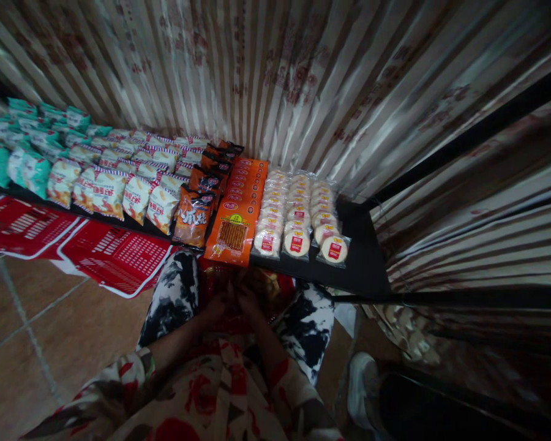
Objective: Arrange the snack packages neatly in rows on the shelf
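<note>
Below black shelf edge [362, 269], left hand [215, 306] and right hand [250, 303] held together in lap over dim red packets [275, 288]; grip cannot be told; orange snack packs [239, 208] laid in rows for display

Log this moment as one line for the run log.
left hand: in red basket on lap | right hand: beside it, same basket | grip: unclear | shelf: snack packs in rows

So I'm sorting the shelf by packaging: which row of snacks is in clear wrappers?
The round rice crackers at the right end of the shelf: see-through wrappers with small red labels. The rows to their left are opaque orange, white or teal bags.
</note>
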Motion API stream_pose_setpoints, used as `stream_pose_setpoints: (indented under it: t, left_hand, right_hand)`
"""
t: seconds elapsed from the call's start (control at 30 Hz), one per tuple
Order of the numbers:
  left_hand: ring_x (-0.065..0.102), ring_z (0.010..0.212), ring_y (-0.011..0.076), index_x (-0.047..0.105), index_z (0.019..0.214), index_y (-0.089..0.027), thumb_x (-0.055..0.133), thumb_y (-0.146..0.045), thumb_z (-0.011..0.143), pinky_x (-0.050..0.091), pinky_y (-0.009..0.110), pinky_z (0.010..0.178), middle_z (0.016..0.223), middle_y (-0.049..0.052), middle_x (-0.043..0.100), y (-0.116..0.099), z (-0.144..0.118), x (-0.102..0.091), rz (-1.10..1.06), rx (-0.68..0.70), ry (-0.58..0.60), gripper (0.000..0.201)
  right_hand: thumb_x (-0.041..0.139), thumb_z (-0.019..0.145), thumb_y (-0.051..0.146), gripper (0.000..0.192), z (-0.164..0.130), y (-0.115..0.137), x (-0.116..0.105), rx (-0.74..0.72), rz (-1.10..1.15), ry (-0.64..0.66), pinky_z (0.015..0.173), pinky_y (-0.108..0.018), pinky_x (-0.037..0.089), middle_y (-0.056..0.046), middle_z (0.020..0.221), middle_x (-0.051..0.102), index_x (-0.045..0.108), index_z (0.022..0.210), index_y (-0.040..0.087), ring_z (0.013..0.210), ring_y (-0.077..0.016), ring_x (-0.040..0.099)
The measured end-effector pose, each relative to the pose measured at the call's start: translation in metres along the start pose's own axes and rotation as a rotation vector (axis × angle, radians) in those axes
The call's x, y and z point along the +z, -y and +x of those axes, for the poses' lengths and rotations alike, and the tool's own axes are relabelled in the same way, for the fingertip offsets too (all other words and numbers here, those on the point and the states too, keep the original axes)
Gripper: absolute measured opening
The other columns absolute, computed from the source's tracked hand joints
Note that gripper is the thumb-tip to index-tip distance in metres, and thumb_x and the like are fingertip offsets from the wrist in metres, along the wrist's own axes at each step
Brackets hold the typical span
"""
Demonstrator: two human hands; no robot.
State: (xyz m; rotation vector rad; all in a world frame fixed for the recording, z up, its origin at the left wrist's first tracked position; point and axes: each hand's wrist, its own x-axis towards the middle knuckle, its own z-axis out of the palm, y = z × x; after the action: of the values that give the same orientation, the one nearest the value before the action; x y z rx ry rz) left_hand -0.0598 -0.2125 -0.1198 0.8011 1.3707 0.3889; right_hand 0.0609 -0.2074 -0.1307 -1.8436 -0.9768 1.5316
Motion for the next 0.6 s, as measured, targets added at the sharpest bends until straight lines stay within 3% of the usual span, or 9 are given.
stream_pose_setpoints:
  t: [0.23,0.6]
  left_hand:
    - [0.064,0.081,0.0208,0.065,0.082,-0.014,0.072,-0.026,0.063,0.048,0.032,0.079,0.075,0.003,0.068,-0.01,-0.005,0.0,-0.094,0.02,0.038,0.024]
    - [0.065,0.069,0.02,0.067,0.085,-0.012,0.071,-0.023,0.059,0.05,0.031,0.069,0.07,0.003,0.068,-0.024,-0.019,-0.005,-0.388,-0.054,0.136,0.028]
  right_hand:
    - [0.049,0.076,0.027,0.031,-0.007,0.007,-0.006,0.022,0.025,-0.048,0.087,-0.034,0.05,-0.008,0.104,0.071,0.068,0.098,0.017,0.097,-0.0224,0.065]
    - [0.052,0.076,0.031,0.033,-0.015,0.005,-0.017,0.005,0.083,-0.131,0.091,-0.034,0.048,-0.01,0.111,0.067,0.066,0.103,0.017,0.103,-0.0216,0.062]
